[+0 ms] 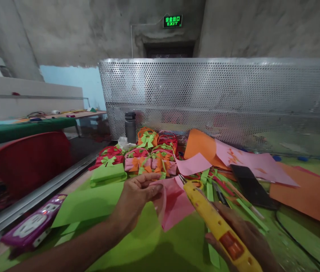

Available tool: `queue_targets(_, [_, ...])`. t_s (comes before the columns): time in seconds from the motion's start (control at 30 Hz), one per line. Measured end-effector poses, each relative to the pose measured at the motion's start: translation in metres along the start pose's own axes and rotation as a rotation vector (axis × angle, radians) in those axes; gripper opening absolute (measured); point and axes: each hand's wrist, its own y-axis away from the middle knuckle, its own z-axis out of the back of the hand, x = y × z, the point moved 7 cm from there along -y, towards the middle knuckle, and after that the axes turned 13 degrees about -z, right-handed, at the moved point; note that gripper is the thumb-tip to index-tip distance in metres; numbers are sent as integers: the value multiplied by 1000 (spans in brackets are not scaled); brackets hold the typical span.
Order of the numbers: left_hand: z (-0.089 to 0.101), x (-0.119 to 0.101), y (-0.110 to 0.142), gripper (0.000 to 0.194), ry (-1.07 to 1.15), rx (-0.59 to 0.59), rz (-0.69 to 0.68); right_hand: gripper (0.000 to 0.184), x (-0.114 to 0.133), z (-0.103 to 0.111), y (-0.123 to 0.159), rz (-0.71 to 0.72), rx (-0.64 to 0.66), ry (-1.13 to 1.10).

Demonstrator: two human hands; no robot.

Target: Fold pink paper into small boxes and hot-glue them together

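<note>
My left hand [133, 200] pinches the upper left corner of a folded pink paper piece [177, 206], which stands partly open like a small bag. In my right hand [239, 226] is a yellow hot glue gun [207, 207] with a red-orange part on its body. Its metal nozzle points up and left and is close to the top edge of the pink paper; whether it touches, I cannot tell. Behind the paper stand several small paper bags [137, 162] with bows and handles. My right fingers are partly hidden behind the glue gun.
Green paper sheets [88, 200] and a purple case [35, 223] lie to the left. A dark bottle [130, 128] stands near the perforated metal screen [205, 90]. On the right are a black phone [252, 187], orange sheets [307, 192], green paper strips [250, 213] and a black cord [296, 238].
</note>
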Motion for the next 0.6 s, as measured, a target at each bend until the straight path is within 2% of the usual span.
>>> queue_targets(0.2, [-1, 2, -2, 24, 20, 16, 9, 34, 2, 5, -2, 2, -52, 36])
queue_targets(0.37, [-2, 0, -1, 20, 5, 27, -5, 34, 3, 3, -1, 37, -65, 89])
queue_targets(0.6, [-3, -1, -2, 20, -11, 31, -12, 37, -1, 1, 0, 5, -70, 89])
